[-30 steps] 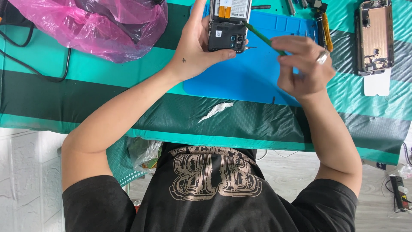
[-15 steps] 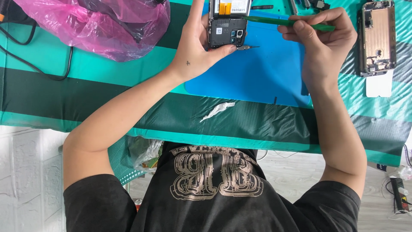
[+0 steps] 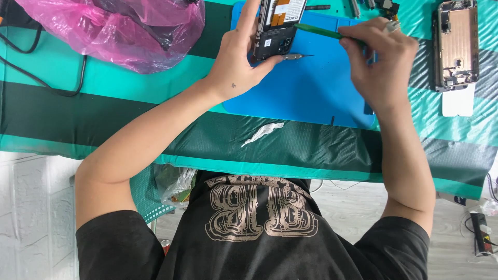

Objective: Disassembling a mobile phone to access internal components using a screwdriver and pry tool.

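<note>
Head view, from the wearer's body outward. Nearest the camera, a black shirt (image 3: 249,228) with a pale print; both bare forearms reach away from it over the edge of a table covered by a striped cloth (image 3: 104,111) in teal and dark green. A small white scrap (image 3: 263,132) lies on the dark stripe, just short of a blue mat (image 3: 311,88). Left hand (image 3: 236,67): palm down on the near left corner of the mat, fingers extended, thumb and fingers grasping the lower end of an opened phone (image 3: 278,26) whose back is off, showing a black frame and a light battery with an orange patch. The phone lies on the mat, its upper end cut off by the top edge of the picture. A slim metal tool (image 3: 296,56) lies on the mat, touching the left thumb tip. Right hand (image 3: 381,62): clenched around a green pry tool (image 3: 319,32), a ring on one finger; the tool's free end points left and reaches the phone's right side. To the left, a pink bag (image 3: 119,31) with dark contents, and a black cable (image 3: 46,85). Far right, a second opened phone (image 3: 456,44) lies on the cloth, a white card (image 3: 458,101) just below it
</note>
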